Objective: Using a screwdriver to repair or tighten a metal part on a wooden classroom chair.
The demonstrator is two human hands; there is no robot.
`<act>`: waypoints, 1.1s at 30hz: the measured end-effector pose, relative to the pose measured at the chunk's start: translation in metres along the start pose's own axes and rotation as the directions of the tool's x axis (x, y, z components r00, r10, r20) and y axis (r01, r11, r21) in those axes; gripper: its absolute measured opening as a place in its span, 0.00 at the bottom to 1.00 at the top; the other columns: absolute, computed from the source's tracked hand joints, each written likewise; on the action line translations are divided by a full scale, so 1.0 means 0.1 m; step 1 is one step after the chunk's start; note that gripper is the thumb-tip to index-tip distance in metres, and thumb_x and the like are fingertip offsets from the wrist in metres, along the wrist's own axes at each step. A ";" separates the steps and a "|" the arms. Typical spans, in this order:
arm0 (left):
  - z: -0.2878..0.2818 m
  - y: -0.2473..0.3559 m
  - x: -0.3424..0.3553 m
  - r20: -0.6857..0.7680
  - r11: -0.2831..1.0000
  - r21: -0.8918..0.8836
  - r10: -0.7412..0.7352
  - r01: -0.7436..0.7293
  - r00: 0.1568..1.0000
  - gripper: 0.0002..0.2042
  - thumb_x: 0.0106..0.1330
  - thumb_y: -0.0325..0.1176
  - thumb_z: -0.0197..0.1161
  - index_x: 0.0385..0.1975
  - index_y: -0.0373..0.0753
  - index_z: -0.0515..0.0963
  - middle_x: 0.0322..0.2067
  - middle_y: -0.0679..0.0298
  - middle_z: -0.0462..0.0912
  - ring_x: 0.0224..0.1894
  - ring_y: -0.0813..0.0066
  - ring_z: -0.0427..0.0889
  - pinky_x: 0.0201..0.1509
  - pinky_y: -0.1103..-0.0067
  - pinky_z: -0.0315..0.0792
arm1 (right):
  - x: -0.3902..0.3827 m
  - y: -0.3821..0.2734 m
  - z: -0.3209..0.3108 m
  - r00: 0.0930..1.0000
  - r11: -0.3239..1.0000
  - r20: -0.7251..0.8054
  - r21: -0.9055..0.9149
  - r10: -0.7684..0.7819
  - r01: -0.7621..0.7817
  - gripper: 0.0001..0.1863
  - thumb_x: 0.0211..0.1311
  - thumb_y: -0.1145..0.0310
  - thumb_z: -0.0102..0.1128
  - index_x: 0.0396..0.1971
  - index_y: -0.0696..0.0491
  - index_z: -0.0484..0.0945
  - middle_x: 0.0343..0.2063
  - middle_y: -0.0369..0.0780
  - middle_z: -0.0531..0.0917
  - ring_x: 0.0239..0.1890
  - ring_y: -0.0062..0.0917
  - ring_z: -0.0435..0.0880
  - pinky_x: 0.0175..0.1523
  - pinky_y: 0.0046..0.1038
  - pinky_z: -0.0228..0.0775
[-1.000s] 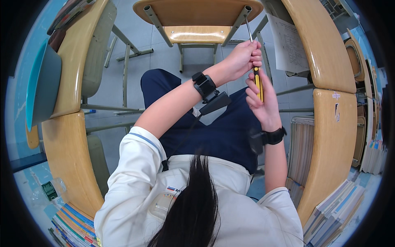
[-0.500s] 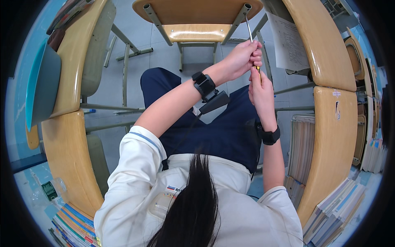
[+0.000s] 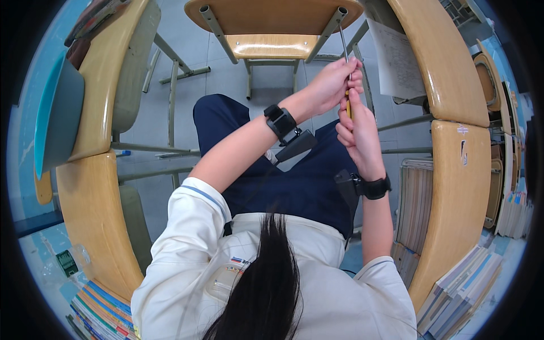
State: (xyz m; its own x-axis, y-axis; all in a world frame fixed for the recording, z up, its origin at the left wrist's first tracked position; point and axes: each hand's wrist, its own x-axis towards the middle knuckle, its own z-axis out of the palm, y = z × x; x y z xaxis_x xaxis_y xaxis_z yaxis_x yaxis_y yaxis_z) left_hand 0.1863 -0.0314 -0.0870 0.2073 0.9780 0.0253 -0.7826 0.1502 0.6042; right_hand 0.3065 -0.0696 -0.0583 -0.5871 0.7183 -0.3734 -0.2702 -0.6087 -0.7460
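Note:
A screwdriver with a long metal shaft and a yellow handle (image 3: 348,109) is held in both my hands. Its tip meets the right metal tube of a wooden chair (image 3: 272,21) in front of me; the screw itself is too small to make out. Fingers of my left hand (image 3: 335,85) close round the shaft just above the handle. Below it, my right hand (image 3: 360,133) grips the handle between thumb and fingers. Black bands with small devices sit on both wrists.
Wooden desks flank me, on the left (image 3: 90,209) and on the right (image 3: 456,209). A paper sheet (image 3: 395,59) hangs by the right desk. Books (image 3: 416,204) fill that desk's shelf. A teal bin (image 3: 59,119) stands at far left. Metal legs cross the floor.
My right hand has turned about the handle and shifted slightly, showing more of the yellow. The left hand moved only a little, and the tip stays at the chair tube.

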 end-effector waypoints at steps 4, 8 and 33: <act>-0.04 -0.14 -0.04 0.058 0.998 -0.039 0.047 -0.045 0.997 0.13 0.70 0.43 0.41 0.33 0.40 0.64 0.22 0.72 0.61 0.26 0.83 0.62 0.39 0.83 0.66 | 0.04 0.09 -0.02 0.986 0.972 -0.114 -0.211 -0.125 0.099 0.17 0.67 0.53 0.41 0.26 0.51 0.65 0.09 0.28 0.58 0.05 0.10 0.49 0.11 0.15 0.37; -0.06 -0.22 -0.13 0.087 0.992 -0.065 0.110 -0.105 0.990 0.15 0.69 0.47 0.40 0.27 0.43 0.60 0.21 0.71 0.61 0.27 0.81 0.63 0.40 0.82 0.66 | 0.06 0.08 -0.05 0.990 0.938 0.131 0.337 0.044 -0.087 0.17 0.67 0.55 0.39 0.26 0.53 0.64 0.08 0.30 0.58 0.04 0.11 0.51 0.09 0.15 0.39; -0.06 -0.18 -0.11 0.108 0.998 -0.065 0.023 -0.016 0.994 0.15 0.70 0.47 0.39 0.26 0.43 0.60 0.16 0.76 0.55 0.21 0.86 0.59 0.35 0.84 0.67 | -0.08 0.28 -0.12 0.996 0.995 0.024 0.056 -0.087 0.085 0.17 0.68 0.52 0.35 0.31 0.50 0.65 0.11 0.27 0.56 0.08 0.08 0.46 0.13 0.13 0.35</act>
State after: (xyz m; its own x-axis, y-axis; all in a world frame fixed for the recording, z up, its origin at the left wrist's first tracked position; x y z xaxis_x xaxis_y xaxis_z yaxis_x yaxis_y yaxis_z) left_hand 0.1949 -0.0436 -0.1032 0.2514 0.9598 0.1245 -0.8224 0.1440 0.5503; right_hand 0.3130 -0.0886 -0.0833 -0.5796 0.7601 -0.2938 -0.3614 -0.5629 -0.7433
